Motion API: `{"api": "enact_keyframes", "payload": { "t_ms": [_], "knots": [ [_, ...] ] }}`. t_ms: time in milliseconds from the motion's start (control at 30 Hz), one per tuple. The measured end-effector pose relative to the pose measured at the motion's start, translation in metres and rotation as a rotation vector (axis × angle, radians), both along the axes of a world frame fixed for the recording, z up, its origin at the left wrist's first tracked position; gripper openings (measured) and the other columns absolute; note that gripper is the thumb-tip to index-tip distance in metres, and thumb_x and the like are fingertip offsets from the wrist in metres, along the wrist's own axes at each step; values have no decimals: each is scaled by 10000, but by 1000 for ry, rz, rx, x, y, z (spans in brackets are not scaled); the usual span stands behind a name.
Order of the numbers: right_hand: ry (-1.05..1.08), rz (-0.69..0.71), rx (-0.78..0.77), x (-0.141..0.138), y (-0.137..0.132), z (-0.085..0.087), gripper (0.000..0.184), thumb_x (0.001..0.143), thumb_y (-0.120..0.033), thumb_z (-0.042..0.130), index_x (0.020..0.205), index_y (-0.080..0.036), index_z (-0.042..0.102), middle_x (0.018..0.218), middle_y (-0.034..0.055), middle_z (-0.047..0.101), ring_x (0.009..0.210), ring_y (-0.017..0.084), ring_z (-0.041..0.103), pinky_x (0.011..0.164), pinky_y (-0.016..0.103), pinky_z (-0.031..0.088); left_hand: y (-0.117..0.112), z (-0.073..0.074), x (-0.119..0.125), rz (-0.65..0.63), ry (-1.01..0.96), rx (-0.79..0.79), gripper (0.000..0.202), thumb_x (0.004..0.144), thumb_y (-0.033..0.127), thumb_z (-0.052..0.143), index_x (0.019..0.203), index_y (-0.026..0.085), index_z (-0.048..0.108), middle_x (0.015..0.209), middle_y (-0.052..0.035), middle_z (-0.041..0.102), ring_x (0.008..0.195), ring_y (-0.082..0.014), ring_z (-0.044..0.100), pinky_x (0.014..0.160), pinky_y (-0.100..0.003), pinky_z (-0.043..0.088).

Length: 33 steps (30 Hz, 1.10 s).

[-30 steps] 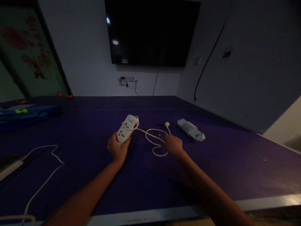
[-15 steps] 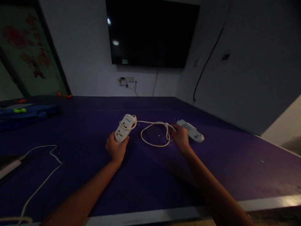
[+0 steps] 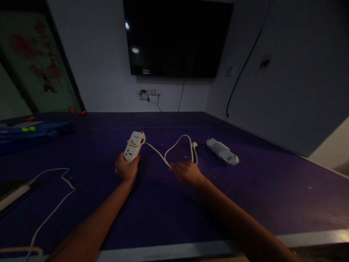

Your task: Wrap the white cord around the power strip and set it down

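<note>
My left hand (image 3: pixel 127 168) is closed around the lower end of a white power strip (image 3: pixel 133 149), its sockets facing up and one turn of cord around its body. From the strip a white cord (image 3: pixel 155 150) runs to my right hand (image 3: pixel 187 172), whose fingers are closed on it. Beyond that hand the cord rises in a loose loop, with its white plug (image 3: pixel 194 145) lying on the purple surface (image 3: pixel 163 211). To the right lies a second white power strip (image 3: pixel 223 151), tightly wrapped in its own cord; neither hand touches it.
At far left is a pile of blue cloth (image 3: pixel 40 130). A loose white cable (image 3: pixel 65 196) trails along the left side, near a white bar-shaped object (image 3: pixel 13 196). A black television (image 3: pixel 177 40) hangs on the back wall above sockets (image 3: pixel 149 93).
My right hand has moved left and toward me, pulling the cord down from the strip. The strip in my left hand has shifted slightly left, and the loop has changed shape.
</note>
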State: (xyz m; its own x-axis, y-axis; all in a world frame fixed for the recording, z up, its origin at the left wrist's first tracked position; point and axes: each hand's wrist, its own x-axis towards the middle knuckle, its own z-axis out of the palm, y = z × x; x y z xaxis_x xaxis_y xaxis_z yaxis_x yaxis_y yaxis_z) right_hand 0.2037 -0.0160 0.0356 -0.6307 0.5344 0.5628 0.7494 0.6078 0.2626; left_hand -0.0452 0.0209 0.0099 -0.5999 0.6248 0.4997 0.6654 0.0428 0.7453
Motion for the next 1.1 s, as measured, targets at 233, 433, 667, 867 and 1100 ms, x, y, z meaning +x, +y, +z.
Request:
{"api": "enact_keyframes", "payload": {
  "t_ms": [233, 433, 667, 867, 1100],
  "knots": [
    [-29, 278, 368, -11, -9, -4, 184, 914, -234, 457, 934, -130, 607, 582, -3, 577, 466, 92, 513, 422, 236, 306, -6, 11, 1, 26, 234, -21, 515, 630, 392, 686, 1078, 189, 535, 1031, -114, 620, 982, -304, 546, 786, -407, 398],
    [-45, 382, 377, -21, -21, 2, 168, 903, -244, 479, 888, -112, 583, 547, -19, 541, 440, 94, 494, 404, 234, 305, -10, 14, 6, -19, 404, -41, 523, 670, 391, 660, 1131, 188, 520, 1057, -124, 604, 1034, -317, 509, 842, -436, 355],
    [-120, 435, 271, -38, -28, -10, 219, 915, -281, 451, 869, -97, 560, 540, -10, 528, 427, 102, 481, 388, 242, 290, -10, 9, 9, -123, 480, -73, 564, 678, 388, 653, 1192, 213, 503, 1053, -115, 608, 1013, -313, 507, 832, -431, 347],
    [-62, 491, 335, -34, -34, 0, 201, 895, -274, 491, 854, -92, 564, 542, -18, 507, 437, 96, 471, 400, 242, 295, -11, 7, 14, -257, 661, -14, 516, 697, 304, 600, 1201, 218, 525, 1093, -125, 604, 1034, -319, 489, 891, -464, 306],
    [41, 488, 434, -24, -41, 15, 157, 859, -277, 556, 838, -124, 580, 546, -33, 523, 463, 86, 482, 435, 240, 307, -20, 11, 19, -521, 904, 95, 554, 684, 196, 552, 1236, 213, 514, 1162, -104, 597, 1086, -299, 488, 997, -458, 239]
  ]
}}
